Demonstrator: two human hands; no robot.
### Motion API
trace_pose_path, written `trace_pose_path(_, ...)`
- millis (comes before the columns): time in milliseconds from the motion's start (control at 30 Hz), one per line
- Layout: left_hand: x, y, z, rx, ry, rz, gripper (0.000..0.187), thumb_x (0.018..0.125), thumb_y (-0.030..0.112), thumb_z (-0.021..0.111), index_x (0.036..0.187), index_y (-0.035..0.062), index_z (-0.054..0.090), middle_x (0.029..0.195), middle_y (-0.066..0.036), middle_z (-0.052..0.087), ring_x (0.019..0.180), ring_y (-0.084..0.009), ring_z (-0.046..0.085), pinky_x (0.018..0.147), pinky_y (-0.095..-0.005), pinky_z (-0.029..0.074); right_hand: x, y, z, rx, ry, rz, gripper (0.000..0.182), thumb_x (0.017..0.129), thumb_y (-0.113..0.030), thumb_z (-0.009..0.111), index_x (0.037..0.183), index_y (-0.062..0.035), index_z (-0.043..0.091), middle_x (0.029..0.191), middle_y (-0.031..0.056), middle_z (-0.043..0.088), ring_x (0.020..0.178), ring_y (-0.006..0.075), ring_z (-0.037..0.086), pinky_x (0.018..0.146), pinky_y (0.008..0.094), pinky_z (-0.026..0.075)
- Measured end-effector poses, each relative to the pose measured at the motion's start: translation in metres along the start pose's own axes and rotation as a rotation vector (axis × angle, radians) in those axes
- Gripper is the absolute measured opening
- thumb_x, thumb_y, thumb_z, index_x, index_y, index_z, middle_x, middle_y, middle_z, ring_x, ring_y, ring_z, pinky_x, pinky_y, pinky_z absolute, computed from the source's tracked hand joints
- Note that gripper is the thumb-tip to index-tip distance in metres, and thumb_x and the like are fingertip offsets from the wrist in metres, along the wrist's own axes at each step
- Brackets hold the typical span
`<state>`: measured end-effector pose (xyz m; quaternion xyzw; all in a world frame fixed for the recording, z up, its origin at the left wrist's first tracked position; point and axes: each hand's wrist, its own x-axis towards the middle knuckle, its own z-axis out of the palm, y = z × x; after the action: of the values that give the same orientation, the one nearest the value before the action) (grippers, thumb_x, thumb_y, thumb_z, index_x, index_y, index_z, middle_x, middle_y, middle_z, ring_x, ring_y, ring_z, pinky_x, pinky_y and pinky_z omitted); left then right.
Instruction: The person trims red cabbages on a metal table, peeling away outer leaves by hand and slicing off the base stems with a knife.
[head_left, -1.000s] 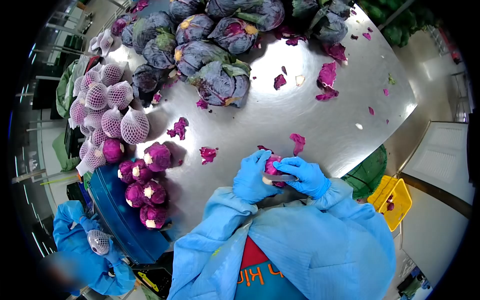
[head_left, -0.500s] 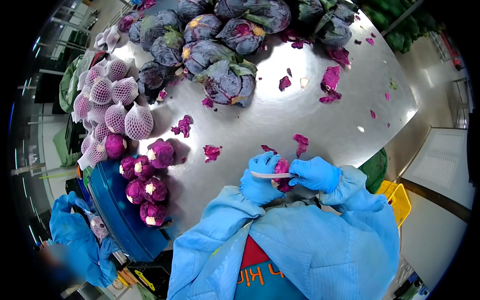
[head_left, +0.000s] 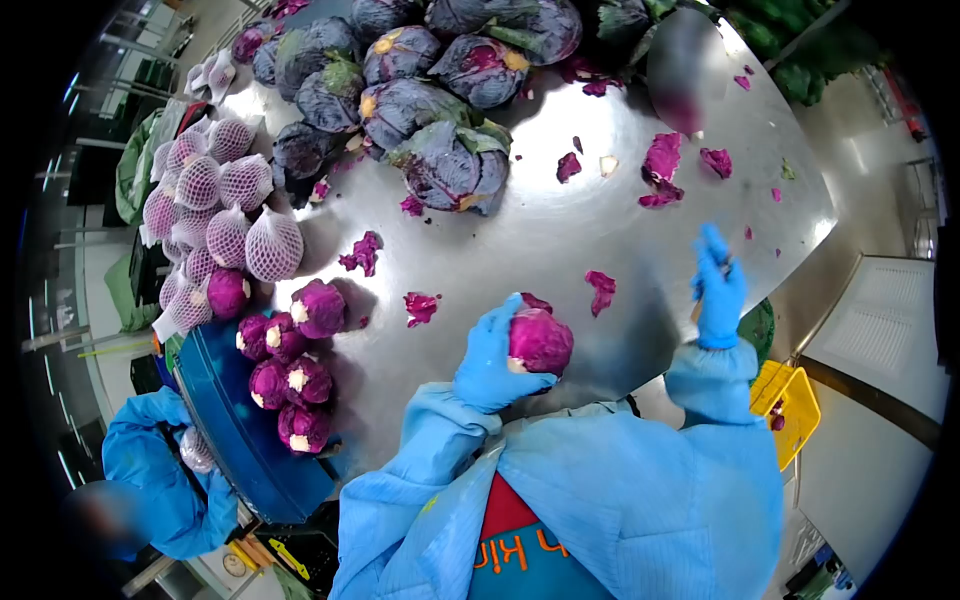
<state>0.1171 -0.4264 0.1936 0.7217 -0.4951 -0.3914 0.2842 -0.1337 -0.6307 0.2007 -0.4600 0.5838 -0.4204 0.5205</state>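
"Any writing over the tabletop's [head_left: 520, 250] near edge?"
"Orange letters on the shirt [head_left: 525, 575], lower middle: 'kin' reads, the rest covered."
"Cabbages?"
"Seven bare trimmed cabbages [head_left: 318, 308], left; one purple cabbage [head_left: 543, 342], centre, gripped in the left hand's [head_left: 487, 368] curved fingers."
"Right hand [head_left: 722, 295]?"
"Right of centre, fingers extended; something dark there, but whether it's held I can't tell."

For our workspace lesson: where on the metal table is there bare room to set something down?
Mostly bare: between the held cabbage and the dark cabbages; also between held cabbage, leaf scrap and right hand. Crowded: picture left, with netted cabbages and trimmed cabbages; top, with dark cabbages.
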Motion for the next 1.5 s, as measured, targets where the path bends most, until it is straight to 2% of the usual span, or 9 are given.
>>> trace_pose_path(167, -0.024, -0.028, -0.035, -0.741, -0.103, -0.228, 0.101, 0.055, 0.024, 0.091, 0.137, 0.0005, 0.036, 0.128, -0.015, 0.045, 0.117, -0.0278, 0.049, 0.103, -0.0379, 0.04, -0.08, 0.054, 0.044, -0.114, -0.556, 0.411, 0.038, 0.086, -0.021, 0.07, 0.121, -0.0084, 0.062, 0.11, -0.0025, 0.067, 0.06, 0.002, 0.049, 0.052, 0.0181, 0.043)
trace_pose_path(333, -0.054, -0.058, -0.03, -0.551, -0.075, -0.306, 0.111, 0.055, 0.015, 0.092, 0.142, 0.0019, 0.024, 0.135, -0.014, 0.043, 0.123, -0.0222, 0.047, 0.105, -0.037, 0.04, -0.125, 0.052, 0.091, -0.344, -0.98, 0.189, 0.075, 0.075, -0.042, 0.078, 0.131, -0.001, 0.05, 0.125, 0.0156, 0.054, 0.115, 0.0261, 0.054, 0.1, 0.0369, 0.042)
trace_pose_path(900, -0.05, -0.054, 0.006, -0.666, 0.142, -0.089, 0.069, 0.067, 0.015, 0.082, 0.126, 0.0013, 0.048, 0.117, -0.015, 0.059, 0.105, -0.0238, 0.059, 0.092, -0.0394, 0.05, -0.142, 0.05, 0.082, -0.387, -0.784, 0.11, 0.034, 0.083, -0.023, 0.06, 0.111, -0.0057, 0.061, 0.092, 0.0123, 0.061, 0.087, 0.0209, 0.06, 0.078, 0.0324, 0.049)
trace_pose_path(967, -0.053, -0.001, -0.008, -1.013, -0.041, -0.448, 0.049, 0.087, 0.026, 0.063, 0.127, 0.001, 0.049, 0.131, -0.017, 0.051, 0.115, -0.0312, 0.054, 0.097, -0.0432, 0.048, -0.131, 0.042, 0.08, -0.311, -0.746, 0.1, 0.038, 0.082, -0.019, 0.061, 0.116, -0.0054, 0.06, 0.096, 0.0124, 0.065, 0.084, 0.0229, 0.064, 0.075, 0.0336, 0.052)
trace_pose_path(1033, -0.052, -0.067, 0.012, -1.409, -0.1, -0.538, 0.052, 0.088, 0.028, 0.062, 0.129, 0.0009, 0.048, 0.131, -0.016, 0.052, 0.116, -0.0307, 0.053, 0.096, -0.0425, 0.048, -0.13, 0.015, 0.064, 0.114, -0.646, 0.436, 0.04, 0.082, -0.014, 0.06, 0.122, -0.0076, 0.059, 0.086, 0.007, 0.064, 0.066, 0.0136, 0.061, 0.057, 0.027, 0.051)
trace_pose_path(1200, -0.037, -0.049, -0.003, -1.772, -0.127, -0.691, 0.066, 0.08, 0.02, 0.072, 0.136, 0.0055, 0.04, 0.131, -0.016, 0.051, 0.118, -0.0342, 0.053, 0.098, -0.0543, 0.047, -0.066, 0.011, 0.03, 0.041, -0.234, 0.154, 0.048, 0.083, -0.022, 0.07, 0.128, -0.0099, 0.058, 0.079, 0.0019, 0.062, 0.061, 0.0101, 0.057, 0.054, 0.025, 0.048)
trace_pose_path(1267, -0.035, -0.028, -0.007, -1.573, -0.089, -0.697, 0.07, 0.079, 0.032, 0.073, 0.135, 0.0047, 0.041, 0.128, -0.016, 0.052, 0.111, -0.0307, 0.057, 0.094, -0.0505, 0.048, -0.048, 0.025, 0.029, -0.336, -0.079, -0.115, 0.051, 0.083, -0.027, 0.073, 0.129, -0.01, 0.057, 0.081, 0.0017, 0.062, 0.065, 0.0111, 0.057, 0.06, 0.026, 0.049)
trace_pose_path(1433, -0.017, -0.076, 0.021, -1.218, 0.144, -0.665, 0.074, 0.079, 0.043, 0.073, 0.133, 0.0018, 0.045, 0.124, -0.014, 0.057, 0.104, -0.028, 0.06, 0.087, -0.0377, 0.05, -0.106, -0.002, 0.073, -0.282, -0.972, 0.032, 0.064, 0.078, -0.032, 0.078, 0.135, -0.0161, 0.053, 0.092, 0.0037, 0.062, 0.083, 0.0114, 0.055, 0.081, 0.0269, 0.047)
trace_pose_path(1500, -0.01, -0.062, 0.024, -0.496, 0.598, -0.509, 0.059, 0.085, 0.035, 0.069, 0.128, 0.0004, 0.05, 0.124, -0.014, 0.056, 0.11, -0.029, 0.056, 0.093, -0.0371, 0.046, -0.133, 0.022, 0.098, -0.349, -0.908, -0.316, 0.08, 0.075, -0.046, 0.077, 0.142, -0.016, 0.044, 0.1, 0.0083, 0.059, 0.088, 0.0153, 0.055, 0.081, 0.0271, 0.046)
